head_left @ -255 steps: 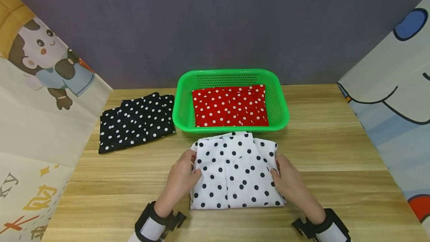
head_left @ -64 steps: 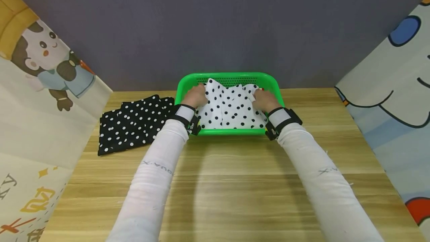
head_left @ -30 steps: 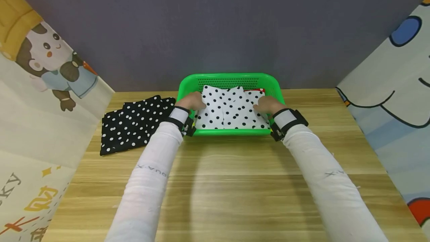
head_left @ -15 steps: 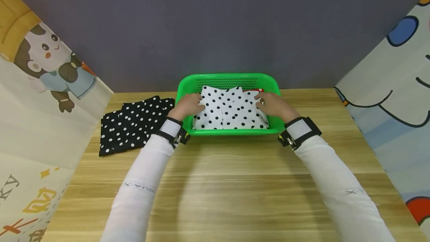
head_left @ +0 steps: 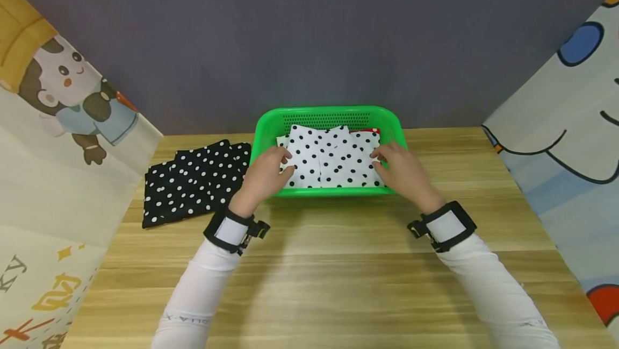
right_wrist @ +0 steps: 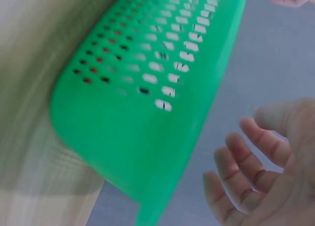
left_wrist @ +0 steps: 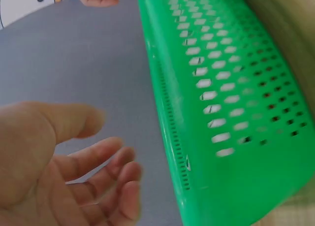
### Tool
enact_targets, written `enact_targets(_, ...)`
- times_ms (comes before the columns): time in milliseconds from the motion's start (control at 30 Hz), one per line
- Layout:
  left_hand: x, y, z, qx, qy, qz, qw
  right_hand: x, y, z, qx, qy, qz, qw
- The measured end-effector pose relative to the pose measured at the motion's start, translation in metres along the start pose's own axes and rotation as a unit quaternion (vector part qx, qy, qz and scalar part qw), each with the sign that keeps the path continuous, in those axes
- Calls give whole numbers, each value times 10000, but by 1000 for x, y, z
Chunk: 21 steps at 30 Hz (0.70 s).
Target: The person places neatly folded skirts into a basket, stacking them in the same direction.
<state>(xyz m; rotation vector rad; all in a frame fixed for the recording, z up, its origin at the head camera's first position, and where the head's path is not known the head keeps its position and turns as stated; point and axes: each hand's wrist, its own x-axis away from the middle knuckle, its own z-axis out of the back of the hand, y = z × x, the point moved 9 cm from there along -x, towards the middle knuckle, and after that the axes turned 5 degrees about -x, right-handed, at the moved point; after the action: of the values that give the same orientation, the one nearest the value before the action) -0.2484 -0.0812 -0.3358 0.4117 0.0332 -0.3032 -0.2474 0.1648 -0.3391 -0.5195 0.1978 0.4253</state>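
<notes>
White cloth with black dots (head_left: 333,158) lies folded in the green basket (head_left: 333,192). Basket sits at the back edge of the tabletop (head_left: 338,273), around mid-width, long side parallel to that edge. Strip of red cloth (head_left: 374,130) with white dots shows at the white one's back right corner; through the basket holes, right wrist view has red low and white above it.

Left hand (head_left: 263,174) at the basket's left end, right hand (head_left: 403,174) at the right end. Both relaxed: fingers apart, slightly bent, nothing between thumb and fingers. Wrist views show a gap from each hand to the rim.

Black cloth (head_left: 198,182) with white dots, folded, lies flat toward the tabletop's back left corner, just beside the basket. Grey wall (head_left: 309,42) behind the back edge. Black straps (head_left: 231,230) on both wrists, white sleeves (head_left: 193,290) below.
</notes>
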Motion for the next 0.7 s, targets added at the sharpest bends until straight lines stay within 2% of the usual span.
enact_targets(133, 20, 3, 3, -22, 666, -46, 9978, 17, -7, -1, 64, 343, 242, 9991)
enact_targets(333, 44, 10, 1, -192, 1439, -279, 9890, 34, -10, -6, 14, 424, 157, 9990)
enact_targets(500, 58, 12, -5, -289, 1693, -374, 9844, 48, -15, -12, 20, 490, 137, 9987)
enact_targets(700, 73, 16, -13, -428, 1981, -681, 9769, 61, -22, -17, 63, 743, 433, 9963)
